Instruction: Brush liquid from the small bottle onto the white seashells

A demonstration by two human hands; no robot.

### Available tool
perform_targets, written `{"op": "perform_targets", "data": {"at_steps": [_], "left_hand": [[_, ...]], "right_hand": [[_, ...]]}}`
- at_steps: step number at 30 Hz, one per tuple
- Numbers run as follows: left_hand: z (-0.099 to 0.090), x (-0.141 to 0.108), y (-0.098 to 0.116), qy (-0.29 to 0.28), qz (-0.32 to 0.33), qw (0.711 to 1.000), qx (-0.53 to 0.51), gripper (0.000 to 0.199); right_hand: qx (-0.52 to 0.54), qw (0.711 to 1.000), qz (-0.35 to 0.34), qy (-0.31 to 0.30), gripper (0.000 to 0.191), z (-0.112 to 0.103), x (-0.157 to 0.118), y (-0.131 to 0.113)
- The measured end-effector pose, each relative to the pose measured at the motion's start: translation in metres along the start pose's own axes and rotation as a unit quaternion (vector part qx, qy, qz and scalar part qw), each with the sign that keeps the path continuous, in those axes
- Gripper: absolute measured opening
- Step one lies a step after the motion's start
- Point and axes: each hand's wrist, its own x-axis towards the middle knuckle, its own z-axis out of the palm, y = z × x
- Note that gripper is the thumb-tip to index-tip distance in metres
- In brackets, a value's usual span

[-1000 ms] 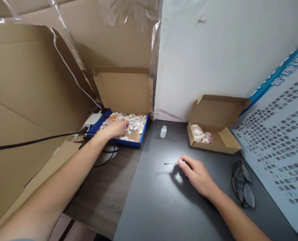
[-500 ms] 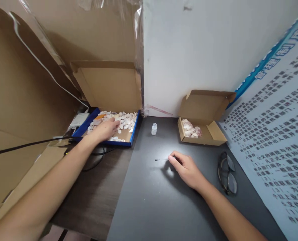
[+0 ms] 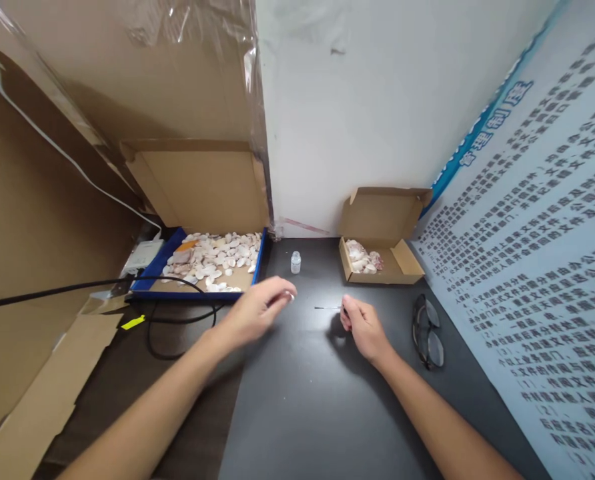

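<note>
My left hand (image 3: 261,308) is over the dark table, its thumb and fingertips pinching a small white shell (image 3: 291,297) that is mostly hidden. Across from it, my right hand (image 3: 363,328) is closed around the handle of a thin brush (image 3: 326,307), whose fine dark tip points left toward the other hand. Just behind the two hands a small clear bottle (image 3: 296,264) with a label stands upright. To the left, a shallow blue-edged box (image 3: 152,293) holds many pale shells (image 3: 217,257) and an orange piece (image 3: 185,246).
A small cardboard box (image 3: 406,261) with shells in its left part stands open at the back right. Glasses (image 3: 427,331) lie near the right wall sheet. A black cable (image 3: 150,333) loops in front of the shell box, beside a white device (image 3: 145,255).
My left hand has come out of the shell box and moved right, now with a shell in its fingertips. My right hand still holds the brush. The camera view has shifted slightly.
</note>
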Motion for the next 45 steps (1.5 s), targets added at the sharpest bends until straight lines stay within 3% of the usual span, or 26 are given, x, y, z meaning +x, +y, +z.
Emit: {"op": "perform_targets", "data": {"at_steps": [2,4,8,15,23,31,40,45], "left_hand": [[0.020,0.002,-0.004,-0.053,-0.048,0.992,-0.100,0.016],[0.033,0.003,-0.012,-0.035,-0.107,0.971,-0.210,0.014],[0.048,0.003,-0.023,-0.032,-0.155,0.936,-0.315,0.019],[0.050,-0.002,-0.018,-0.050,-0.179,0.929,-0.321,0.018],[0.058,-0.002,-0.023,-0.061,-0.156,0.932,-0.323,0.027],[0.054,0.002,-0.020,-0.057,-0.191,0.879,-0.432,0.044],[0.055,0.000,-0.022,-0.079,-0.165,0.893,-0.412,0.040],[0.052,0.000,-0.019,-0.092,-0.172,0.887,-0.418,0.040]], "right_hand": [[0.002,0.999,-0.004,0.033,0.050,0.001,-0.003,-0.001],[0.002,0.998,-0.010,0.055,0.045,0.001,-0.007,-0.003],[0.008,0.997,-0.011,0.075,0.036,0.001,-0.012,-0.008],[0.046,0.998,0.013,0.035,0.037,0.009,0.001,-0.009],[0.066,0.997,0.026,0.013,0.032,-0.008,-0.009,-0.009],[0.054,0.998,0.002,0.029,0.030,-0.004,-0.012,-0.013],[0.025,1.000,-0.017,-0.011,0.021,-0.001,-0.017,-0.013],[0.028,1.000,-0.006,0.002,0.022,-0.001,-0.014,-0.012]]}}
